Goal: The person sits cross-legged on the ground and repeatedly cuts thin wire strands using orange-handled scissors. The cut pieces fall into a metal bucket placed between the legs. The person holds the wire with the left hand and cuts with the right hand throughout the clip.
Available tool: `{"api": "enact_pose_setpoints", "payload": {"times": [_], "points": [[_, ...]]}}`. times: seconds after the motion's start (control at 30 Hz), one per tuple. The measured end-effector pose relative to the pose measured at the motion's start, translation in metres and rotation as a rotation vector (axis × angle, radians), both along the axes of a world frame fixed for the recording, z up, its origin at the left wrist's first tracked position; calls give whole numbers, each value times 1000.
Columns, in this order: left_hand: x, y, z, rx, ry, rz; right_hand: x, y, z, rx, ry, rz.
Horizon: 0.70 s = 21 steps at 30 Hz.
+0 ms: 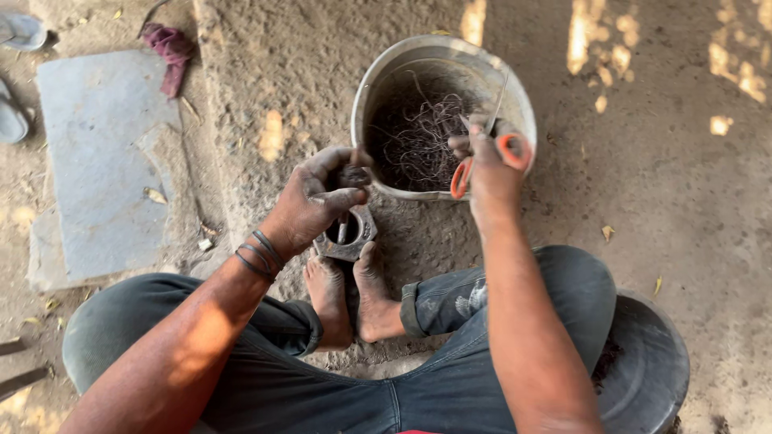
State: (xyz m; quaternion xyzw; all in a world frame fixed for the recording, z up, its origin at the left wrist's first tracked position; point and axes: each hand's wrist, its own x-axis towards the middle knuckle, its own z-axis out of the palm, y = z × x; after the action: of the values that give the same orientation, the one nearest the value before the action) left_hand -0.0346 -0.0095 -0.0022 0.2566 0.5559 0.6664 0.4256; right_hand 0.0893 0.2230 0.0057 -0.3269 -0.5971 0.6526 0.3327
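You sit on the ground with your knees spread and your bare feet (350,293) drawn together at the centre, and the toes press against a dark metal ring-shaped block (347,235), which seems pinned there so it cannot slide while you work on it. Your left hand (315,201) sits at about ten o'clock from the feet, right over that block; its fingers are curled closed around a small dark lump at the thumb and forefinger, and a thin short pin or rod stands in the block's round hole just below them, though you cannot tell whether the fingers actually touch it. Your right hand (489,165), at about two o'clock from the feet, has its fingers threaded through the loops of orange-handled scissors (486,161); the blades are hidden behind the hand, so how far they are parted cannot be told. That hand hovers over the near rim of a metal bucket (378,76) at twelve o'clock, which holds a tangle of thin dark wire (418,137), kept close enough to reach without shifting your seat. A flat stone slab (100,153) lies at nine o'clock, a reddish rag (170,50) beyond it at eleven, and a dark round pan (651,362) rests by your right knee at four o'clock.
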Motion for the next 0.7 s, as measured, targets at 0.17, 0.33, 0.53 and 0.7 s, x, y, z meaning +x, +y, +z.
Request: {"api": "enact_pose_setpoints", "payload": {"times": [0.17, 0.33, 0.53, 0.7], "points": [[-4, -10, 10, 196, -110, -103, 39, -29, 71, 88, 270, 265], [-2, -9, 16, 187, -101, -32, 26, -62, 74, 204, 104, 441], [-1, -6, 12, 188, -57, 7, 25, -82, 61, 114, 152, 568], [-1, -8, 9, 158, 157, 97, 27, -87, 60, 235, 97, 564]]}}
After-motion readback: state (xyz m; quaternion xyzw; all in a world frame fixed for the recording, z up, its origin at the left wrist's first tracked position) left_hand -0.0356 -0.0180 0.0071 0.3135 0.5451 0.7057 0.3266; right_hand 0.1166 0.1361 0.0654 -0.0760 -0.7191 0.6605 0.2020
